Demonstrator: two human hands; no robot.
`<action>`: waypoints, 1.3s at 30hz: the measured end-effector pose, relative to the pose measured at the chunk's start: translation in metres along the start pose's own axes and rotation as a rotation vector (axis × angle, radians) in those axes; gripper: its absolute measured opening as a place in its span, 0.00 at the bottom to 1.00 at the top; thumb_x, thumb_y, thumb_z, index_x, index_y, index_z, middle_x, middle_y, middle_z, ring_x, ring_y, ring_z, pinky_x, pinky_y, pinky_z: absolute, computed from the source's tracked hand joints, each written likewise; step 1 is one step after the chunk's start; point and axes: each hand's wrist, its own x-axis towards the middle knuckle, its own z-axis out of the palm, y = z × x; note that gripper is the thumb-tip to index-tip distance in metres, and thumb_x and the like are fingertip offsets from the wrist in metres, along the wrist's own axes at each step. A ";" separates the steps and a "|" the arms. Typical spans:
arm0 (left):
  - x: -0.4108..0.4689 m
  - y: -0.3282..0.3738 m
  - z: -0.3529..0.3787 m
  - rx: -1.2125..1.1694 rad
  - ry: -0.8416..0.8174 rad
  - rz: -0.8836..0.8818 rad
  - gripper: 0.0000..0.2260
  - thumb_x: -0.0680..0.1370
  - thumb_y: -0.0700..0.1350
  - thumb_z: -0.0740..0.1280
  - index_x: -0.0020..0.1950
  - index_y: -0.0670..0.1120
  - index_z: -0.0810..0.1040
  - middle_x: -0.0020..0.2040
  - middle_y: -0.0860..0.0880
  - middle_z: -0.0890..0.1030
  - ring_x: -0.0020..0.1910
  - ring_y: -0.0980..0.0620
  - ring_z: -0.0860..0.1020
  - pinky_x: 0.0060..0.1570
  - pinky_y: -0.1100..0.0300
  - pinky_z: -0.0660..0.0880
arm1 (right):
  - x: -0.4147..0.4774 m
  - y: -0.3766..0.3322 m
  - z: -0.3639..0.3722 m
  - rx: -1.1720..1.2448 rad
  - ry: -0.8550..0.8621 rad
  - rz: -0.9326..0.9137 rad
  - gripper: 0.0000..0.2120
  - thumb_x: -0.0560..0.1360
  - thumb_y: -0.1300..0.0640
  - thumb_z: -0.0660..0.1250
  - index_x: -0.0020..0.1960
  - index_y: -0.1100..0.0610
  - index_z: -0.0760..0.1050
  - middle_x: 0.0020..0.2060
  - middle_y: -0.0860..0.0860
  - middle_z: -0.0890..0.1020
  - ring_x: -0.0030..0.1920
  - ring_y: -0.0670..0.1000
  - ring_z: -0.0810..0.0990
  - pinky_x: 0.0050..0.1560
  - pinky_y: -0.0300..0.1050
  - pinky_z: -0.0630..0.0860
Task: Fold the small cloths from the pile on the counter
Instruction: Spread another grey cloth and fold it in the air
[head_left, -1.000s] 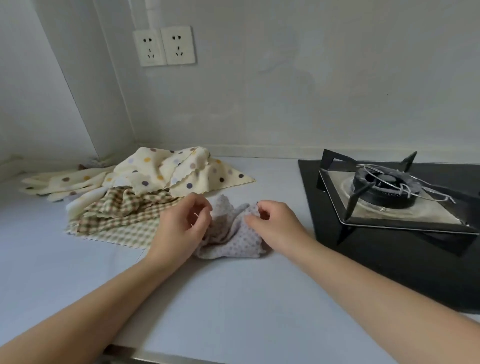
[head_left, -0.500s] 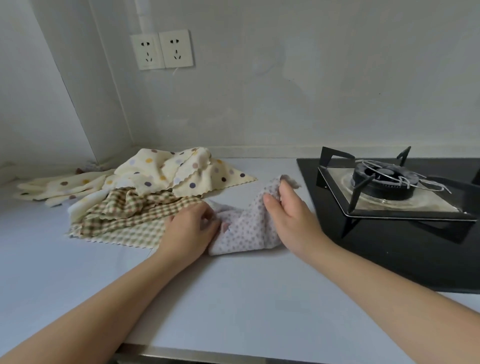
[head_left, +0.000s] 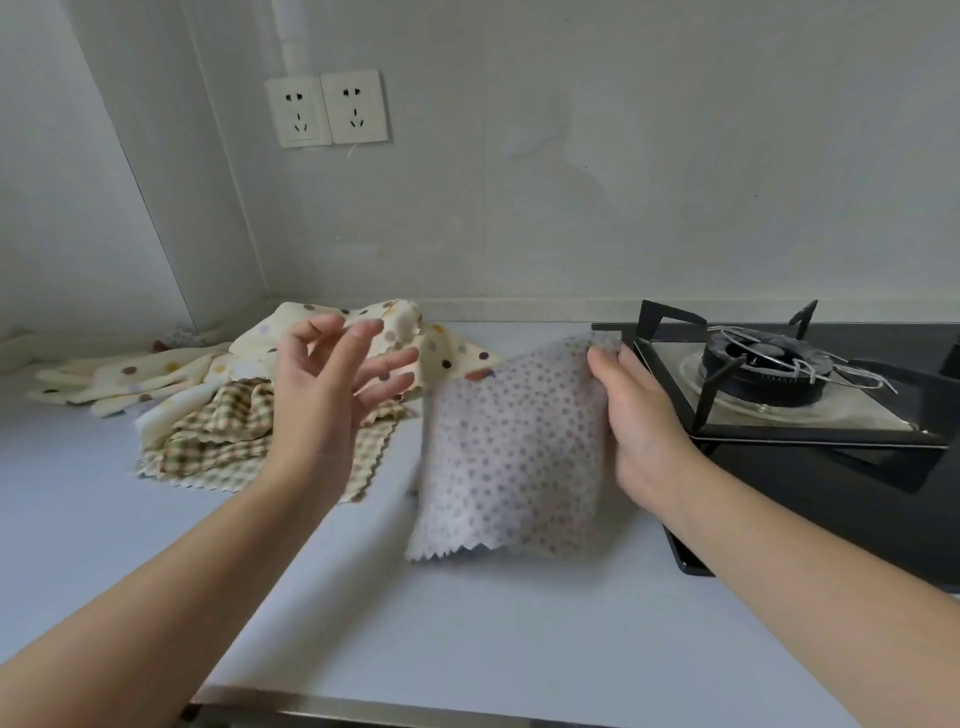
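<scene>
A small white cloth with grey dots (head_left: 511, 457) hangs spread out above the counter (head_left: 363, 613), its zigzag lower edge near the surface. My right hand (head_left: 631, 415) pinches its upper right corner and holds it up. My left hand (head_left: 332, 395) hovers to the left of the cloth with fingers spread, holding nothing. Behind my left hand lies the pile (head_left: 244, 410): a cream cloth with coloured dots on top of a brown checked cloth.
A black gas hob (head_left: 810, 415) with a raised burner grate sits right beside my right hand. Two wall sockets (head_left: 327, 109) are on the back wall. The counter's front edge runs along the bottom of the view.
My right hand has lifted the dotted cloth up by a corner so it hangs open. My left hand has let go of it and risen with fingers spread.
</scene>
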 end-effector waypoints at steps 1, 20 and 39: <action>-0.001 -0.005 -0.004 0.167 -0.012 0.038 0.09 0.78 0.40 0.67 0.52 0.46 0.68 0.54 0.46 0.79 0.44 0.45 0.83 0.41 0.54 0.81 | 0.003 0.004 -0.002 -0.121 0.022 -0.013 0.13 0.81 0.54 0.61 0.65 0.53 0.73 0.60 0.48 0.79 0.60 0.49 0.78 0.58 0.48 0.76; -0.013 -0.039 -0.027 1.473 -0.531 0.029 0.16 0.67 0.67 0.64 0.42 0.55 0.75 0.39 0.56 0.77 0.40 0.56 0.75 0.41 0.57 0.73 | -0.008 0.018 -0.003 -1.579 -0.089 -0.362 0.26 0.78 0.53 0.61 0.74 0.45 0.59 0.79 0.55 0.45 0.78 0.58 0.49 0.72 0.56 0.58; -0.017 -0.033 -0.021 1.309 -0.370 0.328 0.04 0.76 0.42 0.66 0.48 0.51 0.76 0.46 0.55 0.77 0.42 0.55 0.77 0.40 0.57 0.74 | -0.019 0.039 0.011 -1.684 -0.447 -0.008 0.33 0.81 0.37 0.43 0.80 0.53 0.40 0.77 0.62 0.38 0.77 0.61 0.35 0.76 0.57 0.36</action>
